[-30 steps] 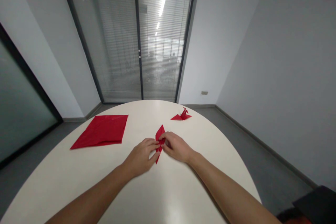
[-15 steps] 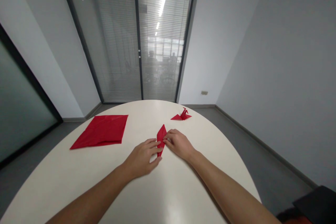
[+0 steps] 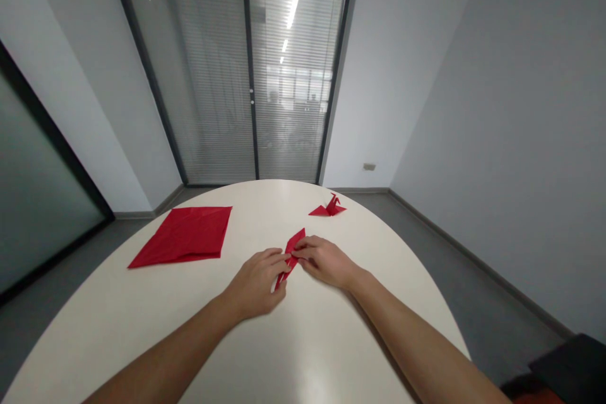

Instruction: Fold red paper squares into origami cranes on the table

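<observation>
A small folded piece of red paper point(image 3: 296, 239), long and diamond-like, lies slantwise on the table between my two hands. My left hand point(image 3: 255, 281) grips its lower left part, fingertips over the paper and thumb near the bottom point. From the other side my right hand point(image 3: 326, 260) pinches the paper's right edge with thumb and fingers. My fingers cover the middle of the paper. Beyond my right hand stands a finished-looking red paper crane point(image 3: 331, 207) with its wings spread.
A stack of larger red paper sheets point(image 3: 189, 233) lies at the left of the round white table point(image 3: 265, 196). A black chair-like object point(image 3: 572, 366) is beside the table at lower right. Glass panels with blinds point(image 3: 213, 76) stand behind.
The folded paper has turned clockwise, its top point now leaning right and its bottom point left. My left thumb has shifted slightly left with it; the crane and sheets stay put.
</observation>
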Demonstrator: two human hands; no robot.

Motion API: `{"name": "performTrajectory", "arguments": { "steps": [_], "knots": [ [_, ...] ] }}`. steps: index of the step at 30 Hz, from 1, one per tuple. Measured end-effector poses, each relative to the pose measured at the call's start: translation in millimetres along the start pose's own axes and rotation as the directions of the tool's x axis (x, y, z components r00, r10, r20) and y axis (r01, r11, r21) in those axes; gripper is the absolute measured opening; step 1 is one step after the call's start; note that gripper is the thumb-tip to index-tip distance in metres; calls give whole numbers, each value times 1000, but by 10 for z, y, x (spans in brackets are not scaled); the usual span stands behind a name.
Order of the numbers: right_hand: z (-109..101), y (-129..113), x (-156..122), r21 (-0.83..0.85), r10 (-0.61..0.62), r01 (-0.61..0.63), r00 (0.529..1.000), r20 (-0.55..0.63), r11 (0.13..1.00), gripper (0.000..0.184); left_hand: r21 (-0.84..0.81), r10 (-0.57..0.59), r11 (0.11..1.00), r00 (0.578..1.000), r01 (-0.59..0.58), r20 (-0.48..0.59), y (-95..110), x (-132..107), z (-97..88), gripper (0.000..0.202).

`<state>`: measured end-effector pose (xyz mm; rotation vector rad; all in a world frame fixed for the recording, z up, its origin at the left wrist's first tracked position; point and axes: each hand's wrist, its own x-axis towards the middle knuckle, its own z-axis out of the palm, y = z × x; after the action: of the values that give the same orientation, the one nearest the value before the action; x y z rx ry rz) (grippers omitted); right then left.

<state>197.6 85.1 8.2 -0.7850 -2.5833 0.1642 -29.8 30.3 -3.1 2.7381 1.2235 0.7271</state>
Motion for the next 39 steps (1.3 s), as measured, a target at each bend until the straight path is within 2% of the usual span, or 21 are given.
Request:
{"name": "performTrajectory", "arguments": {
  "steps": [7,12,19,30,39],
  "knots": [
    [14,30,10,23,-48,48,999,-6,999,18,-16,-67,998,998,68,14,42,34,-33,51],
    [16,19,22,46,-58,58,998,-1,997,14,-7,-74,997,997,74,-2,59,48,-33,35],
    [-27,-51,25,74,-22,20,1000,21,997,13,-6,-114,993,993,114,-30,50,60,-32,25],
    [-41,-69,58,36,-5,3,999,37,999,17,23,-123,992,991,124,-48,10,48,0,23],
    [1,-89,54,75,40,-41,999,19,996,21,67,-147,987,989,149,-34,2,64,2,21]
  ]
}}
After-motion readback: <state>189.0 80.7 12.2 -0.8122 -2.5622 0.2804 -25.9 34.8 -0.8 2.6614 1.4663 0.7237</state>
